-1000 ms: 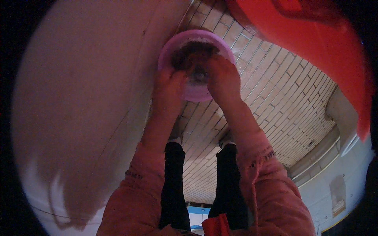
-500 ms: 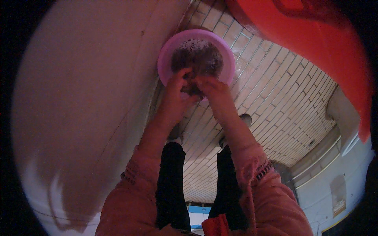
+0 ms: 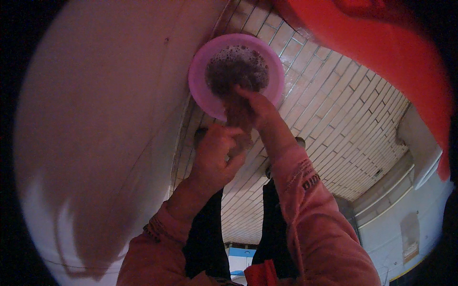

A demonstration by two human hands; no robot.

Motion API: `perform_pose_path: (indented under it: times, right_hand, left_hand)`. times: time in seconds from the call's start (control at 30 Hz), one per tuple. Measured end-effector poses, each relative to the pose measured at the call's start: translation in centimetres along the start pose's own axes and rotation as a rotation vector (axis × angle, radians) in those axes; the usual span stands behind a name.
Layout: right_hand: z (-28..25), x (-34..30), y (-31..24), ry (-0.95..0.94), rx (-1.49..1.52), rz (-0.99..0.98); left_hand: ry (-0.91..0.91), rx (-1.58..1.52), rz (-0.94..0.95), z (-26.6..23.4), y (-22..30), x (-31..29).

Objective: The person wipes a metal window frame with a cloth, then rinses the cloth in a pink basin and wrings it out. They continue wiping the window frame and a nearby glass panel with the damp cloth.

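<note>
A pink basin [image 3: 197, 78] stands on the tiled floor, with dark, sudsy water [image 3: 237, 69] inside. A limp, dark brownish wet cloth [image 3: 238, 113] stretches from the basin's near part over its rim toward me. My left hand [image 3: 217, 155] is closed around the near end of this cloth, just outside the rim. Over the near right rim, my right hand [image 3: 260, 107] grips the cloth farther along, thumb on top. Dimness hides the cloth's exact kind and most of the right fingers.
A pale wall or panel [image 3: 109, 105] rises close on the left. A large red plastic object [image 3: 377, 52] hangs over the upper right. Light floor tiles [image 3: 334, 109] surround the basin. My dark-trousered legs [image 3: 274, 224] are below, with a white fixture [image 3: 428, 169] at right.
My left hand has drawn back toward me, out of the basin, with the cloth's end. My right hand has stayed near the rim, turning slightly. The cloth now shows stretched between them.
</note>
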State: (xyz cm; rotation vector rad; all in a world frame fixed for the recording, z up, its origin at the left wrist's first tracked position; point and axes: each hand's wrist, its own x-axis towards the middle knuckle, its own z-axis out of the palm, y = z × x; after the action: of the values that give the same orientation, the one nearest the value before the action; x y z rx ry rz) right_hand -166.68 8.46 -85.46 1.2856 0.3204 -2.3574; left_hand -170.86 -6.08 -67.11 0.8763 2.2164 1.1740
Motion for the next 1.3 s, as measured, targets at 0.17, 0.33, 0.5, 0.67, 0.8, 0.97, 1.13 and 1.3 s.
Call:
perform_pose_path:
  times: [0.17, 0.33, 0.5, 0.67, 0.8, 0.97, 1.13, 1.3]
  right_hand:
    - [-0.6, -0.5, 0.7, 0.016, 0.019, 0.027]
    - [4.7, -5.9, -0.8, -0.085, 0.159, -0.029]
    - [2.1, -5.3, 0.1, -0.236, 0.022, 0.001]
    - [4.3, -6.7, 1.5, -0.431, 0.405, 0.116]
    - [6.4, -8.3, 1.2, -0.428, 0.61, 0.188]
    - [3.5, -5.8, 1.8, -0.31, 0.419, 0.253]
    - [4.0, -4.8, 0.6, -0.114, -0.218, 0.176]
    - [3.7, -2.3, 1.5, 0.064, -1.58, -0.453]
  left_hand:
    - [0.164, -0.121, -0.487, -0.7, -1.1, 3.6]
    - [0.223, -0.097, -0.489, 1.7, -13.5, 8.3]
    - [0.217, -0.714, -0.688, 3.9, -15.2, 8.3]
    - [0.425, -1.687, -0.754, 6.0, -14.2, 6.3]
    - [0.308, -1.761, -0.889, 4.0, -10.1, 7.1]
    - [0.01, -1.494, -0.869, 2.7, -13.3, 8.2]
    - [-0.075, -1.129, -0.882, 3.2, -16.0, 8.9]
    - [0.058, -0.283, -0.672, 5.0, -14.2, 10.2]
